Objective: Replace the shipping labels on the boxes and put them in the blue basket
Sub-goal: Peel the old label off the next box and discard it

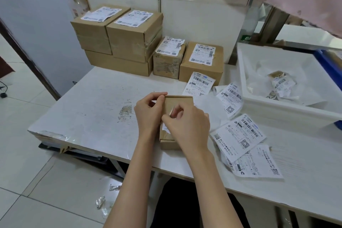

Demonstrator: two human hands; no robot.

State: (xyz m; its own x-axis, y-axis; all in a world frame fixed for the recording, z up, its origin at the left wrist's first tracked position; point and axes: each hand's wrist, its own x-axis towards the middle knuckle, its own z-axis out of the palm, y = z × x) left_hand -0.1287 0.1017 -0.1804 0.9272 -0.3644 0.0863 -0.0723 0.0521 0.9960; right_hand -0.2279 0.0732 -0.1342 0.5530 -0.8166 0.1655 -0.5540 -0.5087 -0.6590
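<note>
Centre frame, near the table (96, 116) edge: the right hand (187, 127) pinches a label remnant (165, 128) on a small box (173, 114). The left hand (149, 113) grips the box's left side. Loose labels (238, 135) lie right; blue basket (331, 68) far right.

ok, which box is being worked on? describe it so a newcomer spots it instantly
On the white table, look near the front edge, well forward of the cardboard boxes stacked against the wall. The small cardboard box lies there between the left hand and right hand. Unlike the others, its label is mostly peeled off.
</note>
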